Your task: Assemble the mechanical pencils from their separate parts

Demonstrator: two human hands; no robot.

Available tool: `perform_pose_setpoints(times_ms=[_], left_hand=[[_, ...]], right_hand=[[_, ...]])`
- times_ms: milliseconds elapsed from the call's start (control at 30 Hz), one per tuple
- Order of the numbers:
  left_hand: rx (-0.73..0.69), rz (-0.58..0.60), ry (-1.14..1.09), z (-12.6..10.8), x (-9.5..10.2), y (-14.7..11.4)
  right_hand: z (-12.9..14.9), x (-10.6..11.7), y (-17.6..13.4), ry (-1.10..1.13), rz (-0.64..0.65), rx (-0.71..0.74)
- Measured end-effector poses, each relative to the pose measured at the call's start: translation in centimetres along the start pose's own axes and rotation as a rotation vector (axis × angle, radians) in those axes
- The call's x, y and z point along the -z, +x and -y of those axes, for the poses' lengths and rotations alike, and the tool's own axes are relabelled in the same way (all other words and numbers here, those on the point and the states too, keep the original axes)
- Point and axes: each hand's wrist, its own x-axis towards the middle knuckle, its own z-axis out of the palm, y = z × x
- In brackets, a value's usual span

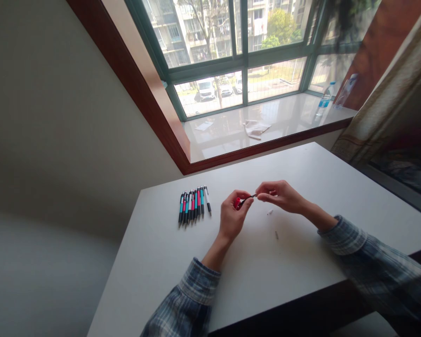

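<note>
My left hand (231,216) is closed around a pen barrel (237,202) with a red body and a black grip. Its narrow end points right, toward my other hand. My right hand (281,195) is pinched at the grey pen tip (255,194), its fingertips meeting that end. Below the right hand, a small white pen part (270,212) lies on the table. Nearer to me is a tiny metal spring-like piece (276,235). Several click pens (192,206) in turquoise, red and white, with black grips, lie side by side left of my left hand.
The white table (154,262) ends in a corner at the far right. Behind it, a window sill (224,135) with a reddish-brown edge holds a crumpled cloth (255,128), a paper piece (204,126) and plastic bottles (325,99). A curtain (382,89) hangs at right.
</note>
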Motion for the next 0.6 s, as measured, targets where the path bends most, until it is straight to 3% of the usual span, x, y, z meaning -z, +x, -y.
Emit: perform_pose_setpoints(times_ms=[267,467,600], left_hand=[[0.262,-0.012,-0.388,0.7,0.5,0.6],[0.286,0.028,-0.474,0.8,0.6,0.5],[0.306,0.045,-0.502,0.9,0.6,0.4]], right_hand=[[-0.5,5.3,-0.8,-0.174,0.332,-0.025],[-0.6,3.8,-1.0,-0.158,0.428,-0.013],[-1.4,2.6,-1.0,-0.213,0.414,-0.026]])
